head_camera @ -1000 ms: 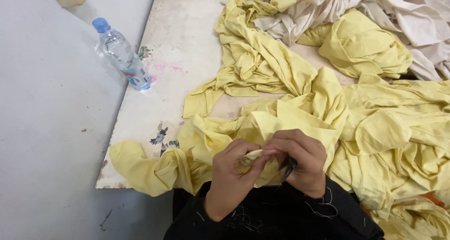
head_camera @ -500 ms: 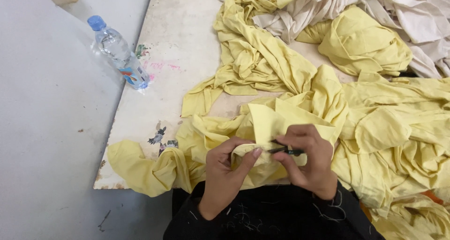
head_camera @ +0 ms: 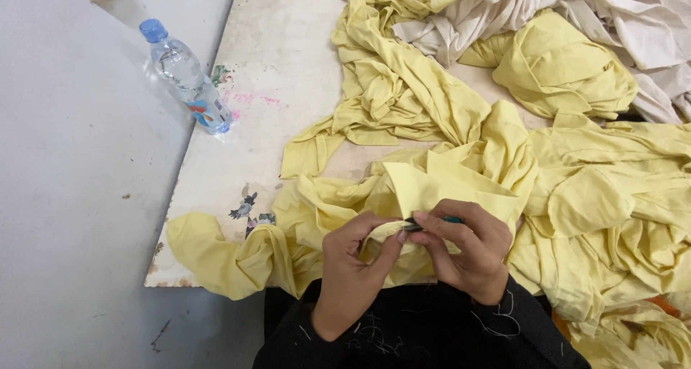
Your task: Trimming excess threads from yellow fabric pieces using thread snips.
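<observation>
Nearest the camera: dark garment on the person's lap (head_camera: pixel 425 333), flecked with loose pale thread ends.

Just above it, both hands meet over a fold of yellow cloth (head_camera: pixel 446 189) at the near edge of the bench (head_camera: pixel 288 74). Left hand (head_camera: pixel 353 268) pinches a bunched bit of the cloth, fingers closed tight around it. Right hand (head_camera: pixel 468 254) closed around a small dark tool (head_camera: pixel 425 223) with a greenish handle, tip touching the pinched cloth; what kind of tool, cannot tell.

How far along, by judgement only: one piece is under the tool; the yellow pieces lie in one tangle with no separate sorted stack visible, so done and undone cannot be told apart. Much cloth looks left to handle.

Middle: more crumpled yellow pieces spread right and across the bench, one end hanging off the near-left corner. Bench top worn, paint chipped, pink smudges.

Left edge of bench: clear plastic bottle (head_camera: pixel 188 77) with blue cap, lying tilted, partly overhanging; seems mostly empty, contents hard to read.

Far: heap of cream cloth (head_camera: pixel 576 16) at the top right, touching the yellow pile. Grey floor (head_camera: pixel 72 196) to the left.
</observation>
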